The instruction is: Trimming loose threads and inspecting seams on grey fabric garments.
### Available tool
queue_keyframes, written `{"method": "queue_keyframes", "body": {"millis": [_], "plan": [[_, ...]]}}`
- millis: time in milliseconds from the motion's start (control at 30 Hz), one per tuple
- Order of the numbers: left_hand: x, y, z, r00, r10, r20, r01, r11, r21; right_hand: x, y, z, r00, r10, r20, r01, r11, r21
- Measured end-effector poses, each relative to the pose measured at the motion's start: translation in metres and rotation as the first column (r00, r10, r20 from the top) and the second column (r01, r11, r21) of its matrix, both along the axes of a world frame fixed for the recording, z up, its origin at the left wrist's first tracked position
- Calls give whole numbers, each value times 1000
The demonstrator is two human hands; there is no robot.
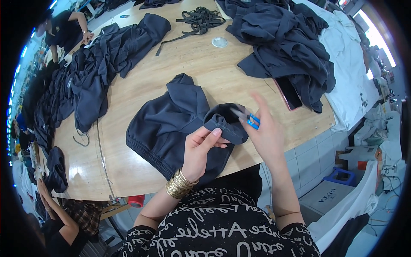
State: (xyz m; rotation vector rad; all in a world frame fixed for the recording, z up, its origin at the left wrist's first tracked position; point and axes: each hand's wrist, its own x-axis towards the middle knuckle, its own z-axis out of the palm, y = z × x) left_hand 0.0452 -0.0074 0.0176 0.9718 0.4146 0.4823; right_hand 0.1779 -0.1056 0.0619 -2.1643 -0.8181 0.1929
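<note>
A dark navy garment (171,113) with a gathered elastic edge lies on the wooden table in front of me. My left hand (201,147), with gold bangles at the wrist, pinches a stitched, tube-like end of it between thumb and fingers, lifting that end off the table. My right hand (264,128) is closed around small thread snips (251,120) with blue handles. Their metal tips point left, at the opening of the raised fabric; I cannot tell whether they touch it. Some right-hand fingers are blurred by motion.
Dark garments are heaped at the right (282,38) and left (115,55) of the table (201,64). A phone (289,94) lies partly under the right heap. Farther back are a round clear disc (219,42) and tangled black straps (201,20). Two other people work at the left.
</note>
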Motion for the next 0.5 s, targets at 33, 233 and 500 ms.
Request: {"method": "queue_keyframes", "body": {"millis": [33,233,500], "plan": [[1,0,0,1000,0,4,0,1000,0,7,-4,-7,984,87,153,-69,991,-117],[6,6,0,999,3,46,-1,1000,-30,33,-12,-5,973,77,216,3,938,-348],[8,-5,-3,997,-12,-73,7,998,-64,5,-8,-28,784,317,-533,-181,939,291]]}}
